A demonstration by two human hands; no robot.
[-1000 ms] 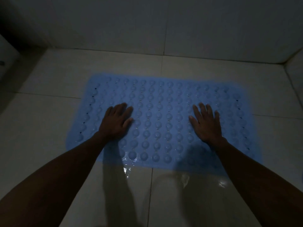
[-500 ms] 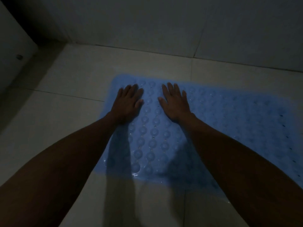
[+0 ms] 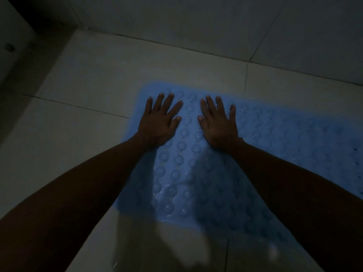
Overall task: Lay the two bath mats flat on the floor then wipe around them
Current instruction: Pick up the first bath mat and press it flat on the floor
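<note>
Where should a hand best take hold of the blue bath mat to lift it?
Probably at the far left corner of the blue bath mat, coming from the bare floor on the left. The mat lies flat under the left hand and right hand, so only a thin edge offers a pinch grip.

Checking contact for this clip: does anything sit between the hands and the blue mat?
Nothing visible does. The left hand and right hand press fingers-straight directly on the blue studded rubber bath mat, lying on the pale tiled floor.

Dim pale tiled floor (image 3: 98,91), wall (image 3: 196,20)
</note>
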